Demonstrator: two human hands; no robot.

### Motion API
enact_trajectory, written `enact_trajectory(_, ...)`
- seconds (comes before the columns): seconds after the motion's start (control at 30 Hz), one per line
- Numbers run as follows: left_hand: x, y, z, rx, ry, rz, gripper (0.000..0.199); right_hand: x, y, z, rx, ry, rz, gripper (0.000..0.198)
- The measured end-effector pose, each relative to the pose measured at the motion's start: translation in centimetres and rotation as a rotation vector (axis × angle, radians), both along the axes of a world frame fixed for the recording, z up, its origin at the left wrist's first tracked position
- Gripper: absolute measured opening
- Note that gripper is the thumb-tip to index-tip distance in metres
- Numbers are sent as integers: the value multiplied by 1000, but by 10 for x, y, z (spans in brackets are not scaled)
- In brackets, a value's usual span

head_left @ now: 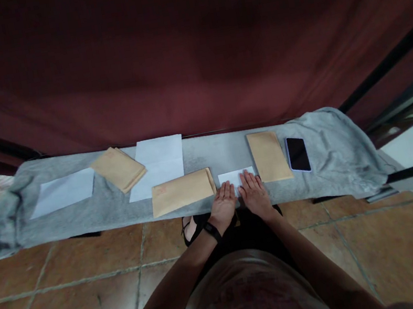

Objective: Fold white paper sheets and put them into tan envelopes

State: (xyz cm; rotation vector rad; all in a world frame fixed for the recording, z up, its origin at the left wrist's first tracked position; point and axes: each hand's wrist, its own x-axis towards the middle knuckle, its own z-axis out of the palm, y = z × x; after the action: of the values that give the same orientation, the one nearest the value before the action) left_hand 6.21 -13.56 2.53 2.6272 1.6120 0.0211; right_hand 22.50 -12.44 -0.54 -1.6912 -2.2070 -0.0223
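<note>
A small folded sheet of white paper (230,177) lies at the table's near edge. My left hand (223,206) rests at its lower left side, palm partly turned up and fingers stretched toward it. Flat on the right part of the paper lies my right hand (254,194), its fingers extended. To the left is a brown envelope (181,192), close to my left fingertips. Another brown envelope (270,156) lies just right of my right hand. The underside of the paper is hidden.
A grey cloth (221,149) covers the narrow table. Right of the envelopes lies a phone (298,154). On the left are stacked brown envelopes (118,169), a large creased white sheet (162,157) and another white sheet (65,191). A dark red curtain (196,97) hangs behind.
</note>
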Motion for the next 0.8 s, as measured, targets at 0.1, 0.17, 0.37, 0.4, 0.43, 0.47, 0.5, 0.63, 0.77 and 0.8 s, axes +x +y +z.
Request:
enact_trajectory(0.1, 5, 0, 7, -17, 67, -48, 48, 1, 0, 0, -1, -12, 0, 56)
enact_trajectory(0.17, 8, -1, 10, -16, 84, -72, 47, 1, 1, 0, -8, -9, 7, 56)
enact_trajectory(0.37, 9, -3, 15, 16, 87, -99, 42, -1, 2, 4, -25, 3, -21, 54)
enact_trajectory(0.4, 7, -3, 16, 23, 86, -100, 42, -2, 3, 5, -30, 3, -25, 54)
enact_trajectory(0.43, 4, -2, 16, 31, 82, -99, 41, -4, 3, 6, -37, 1, -27, 53)
enact_trajectory(0.47, 1, -2, 16, 40, 75, -97, 41, -5, 3, 6, -45, -1, -28, 53)
enact_trajectory(0.5, -2, -2, 16, 50, 70, -94, 41, -7, 4, 7, -53, -2, -27, 53)
enact_trajectory(0.63, -15, -4, 14, 93, 94, -82, 39, -17, 5, 9, -77, -2, -8, 52)
enact_trajectory(0.77, -19, -9, 14, 104, 98, -52, 39, -25, 8, 12, -90, 3, 48, 52)
enact_trajectory(0.8, -19, -11, 14, 101, 91, -41, 39, -26, 9, 12, -94, 5, 60, 52)
